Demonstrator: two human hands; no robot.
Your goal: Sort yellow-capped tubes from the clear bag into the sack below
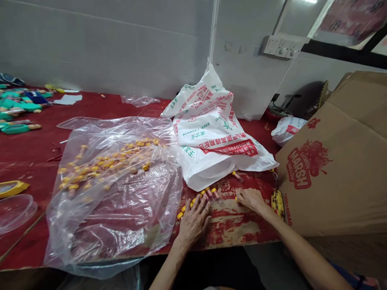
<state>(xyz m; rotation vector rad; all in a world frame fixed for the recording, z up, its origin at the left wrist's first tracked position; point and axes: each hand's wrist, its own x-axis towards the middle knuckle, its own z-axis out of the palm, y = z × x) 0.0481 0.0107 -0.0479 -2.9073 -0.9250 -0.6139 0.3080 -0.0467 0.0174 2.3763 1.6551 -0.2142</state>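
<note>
My left hand lies flat on the worn red table, fingers spread over a row of small yellow-capped tubes at the near edge. My right hand rests palm down just to the right, fingers curled onto the table beside a yellow-capped piece; what it grips, if anything, is hidden. A large clear plastic bag with several yellow-capped tubes inside lies to the left. A white printed plastic sack sits just behind both hands.
A brown cardboard box printed MARSH stands at the right edge. A small white bag lies behind it. Teal toys sit at the far left, a clear plastic lid at the near left. A wall closes the back.
</note>
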